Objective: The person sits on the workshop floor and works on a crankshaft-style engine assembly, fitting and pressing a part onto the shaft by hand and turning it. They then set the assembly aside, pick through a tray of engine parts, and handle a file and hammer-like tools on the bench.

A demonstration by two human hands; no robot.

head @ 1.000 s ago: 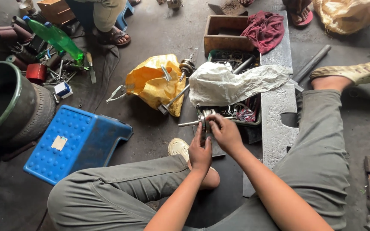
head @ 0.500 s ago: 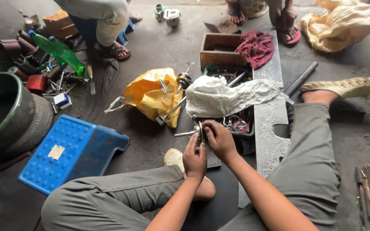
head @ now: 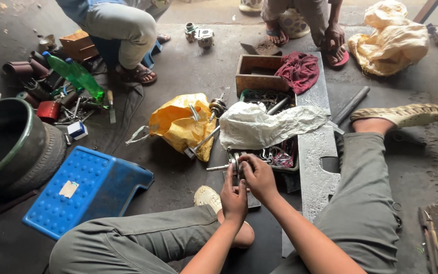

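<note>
I sit on a dark workshop floor with my legs spread. Both hands meet in front of me on a small round metal part (head: 235,163) with a thin shaft sticking out to the left. My left hand (head: 233,195) grips it from below. My right hand (head: 258,176) closes over it from the right. The part is held just above a dark flat plate (head: 252,200) on the floor, next to a tray of metal pieces (head: 279,155).
A white plastic bag (head: 264,124) drapes over the tray, a yellow bag (head: 178,124) with tools lies left of it. A blue step stool (head: 84,187), a tyre with a green basin (head: 11,147), a wooden box (head: 257,73), a steel slab (head: 318,152). Two other people sit beyond.
The view has tilted up and shows more of the people at the far side. My hands stay together on the metal part and have shifted it only slightly.
</note>
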